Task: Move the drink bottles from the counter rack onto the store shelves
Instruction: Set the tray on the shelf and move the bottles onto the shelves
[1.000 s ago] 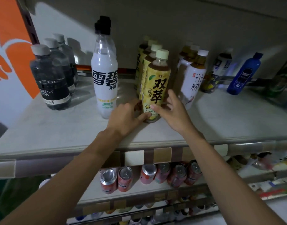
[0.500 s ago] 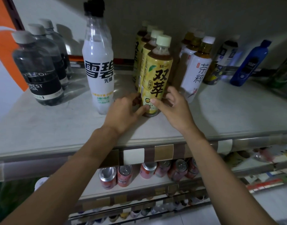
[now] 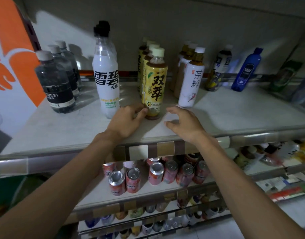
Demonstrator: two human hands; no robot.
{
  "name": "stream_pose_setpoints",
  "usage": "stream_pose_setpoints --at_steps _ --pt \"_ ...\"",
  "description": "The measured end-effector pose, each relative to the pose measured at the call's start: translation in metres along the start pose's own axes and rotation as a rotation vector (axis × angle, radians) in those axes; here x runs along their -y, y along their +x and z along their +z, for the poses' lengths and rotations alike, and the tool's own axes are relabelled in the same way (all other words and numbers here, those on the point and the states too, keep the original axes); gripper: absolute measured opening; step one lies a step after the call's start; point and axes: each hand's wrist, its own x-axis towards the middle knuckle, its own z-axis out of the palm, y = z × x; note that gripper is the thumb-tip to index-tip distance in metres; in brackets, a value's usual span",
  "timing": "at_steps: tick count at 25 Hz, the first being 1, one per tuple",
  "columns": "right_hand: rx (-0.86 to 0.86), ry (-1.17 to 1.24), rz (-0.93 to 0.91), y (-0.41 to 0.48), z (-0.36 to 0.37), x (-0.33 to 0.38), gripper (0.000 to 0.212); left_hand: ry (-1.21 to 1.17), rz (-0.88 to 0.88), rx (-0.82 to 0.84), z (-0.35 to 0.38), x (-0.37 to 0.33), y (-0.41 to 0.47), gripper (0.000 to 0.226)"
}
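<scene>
While the yellow bottle (image 3: 156,87) stands upright on the top shelf (image 3: 234,114), front of its row, the left hand (image 3: 126,122) rests loosely bent fingertips against its base, not wrapped round it. The right hand (image 3: 184,125) hovers spread, near but off the bottle. Step looks like squaring it up. Best to nudge low at the base, keep the label forward and stay clear of the white bottle (image 3: 106,83) just left.
</scene>
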Motion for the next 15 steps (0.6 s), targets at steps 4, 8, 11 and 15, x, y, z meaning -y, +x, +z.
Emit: stream_pose_setpoints --at_steps 4,8,11,15 --pt "-0.014 -0.107 0.011 -0.05 -0.029 -0.005 0.048 0.187 0.074 0.145 -0.005 -0.035 -0.019 0.046" --pt "-0.105 -0.234 0.072 -0.111 -0.072 -0.017 0.052 0.285 0.196 0.401 0.016 -0.099 -0.031 0.054" --pt "-0.064 -0.319 0.153 -0.172 -0.109 -0.041 0.054 0.196 0.268 0.512 0.045 -0.155 -0.046 0.051" --pt "-0.02 -0.284 0.317 -0.263 -0.148 -0.078 0.056 0.133 0.35 0.654 0.096 -0.223 -0.074 0.046"
